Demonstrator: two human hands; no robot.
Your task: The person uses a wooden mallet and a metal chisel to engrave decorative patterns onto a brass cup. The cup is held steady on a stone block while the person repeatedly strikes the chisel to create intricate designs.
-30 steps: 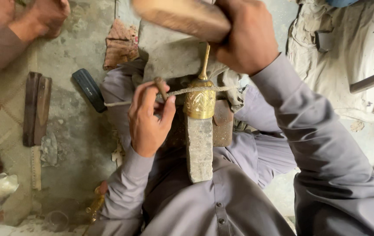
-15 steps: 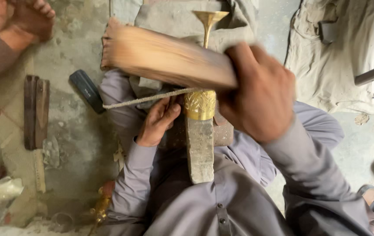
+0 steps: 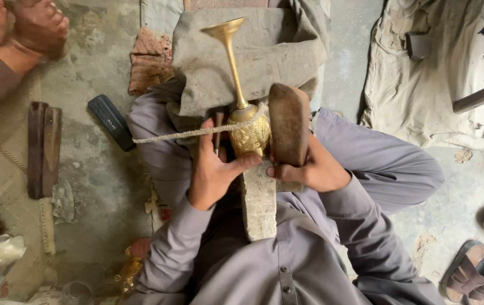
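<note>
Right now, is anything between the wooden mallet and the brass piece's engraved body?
Nothing visible. The right hand holds the wooden mallet just beside the brass vase. The left hand steadies a thin tool on the vase's other side; the rope crosses there.

The goblet (image 3: 247,127) I work on is polished brass, glossy on the stem and embossed rough on the bowl. My mallet (image 3: 289,124) is worn, matt wood. The rope (image 3: 185,134) is coarse fibre, the block (image 3: 259,206) rough stone, the cloth (image 3: 264,51) dusty and matt.
</note>
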